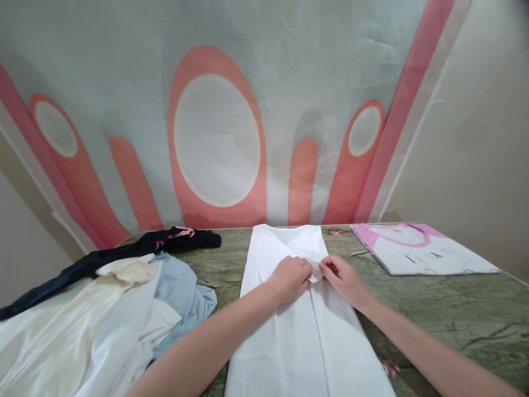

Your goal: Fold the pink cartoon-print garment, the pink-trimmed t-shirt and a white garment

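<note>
A white garment [289, 336] lies lengthwise on the green patterned table [454, 303], its two long sides folded in toward the middle. My left hand [289, 278] rests closed on it just left of the centre seam, fingers pinching a folded flap of the cloth. My right hand [341, 278] pinches the same flap from the right side. The two hands almost touch at the fold.
A pile of loose clothes [103, 309], cream, light blue and white, covers the table's left part, with a dark garment [165, 242] across its far side. A folded white and pink piece [421, 256] lies at the far right. A grey and pink patterned wall [215, 138] stands behind.
</note>
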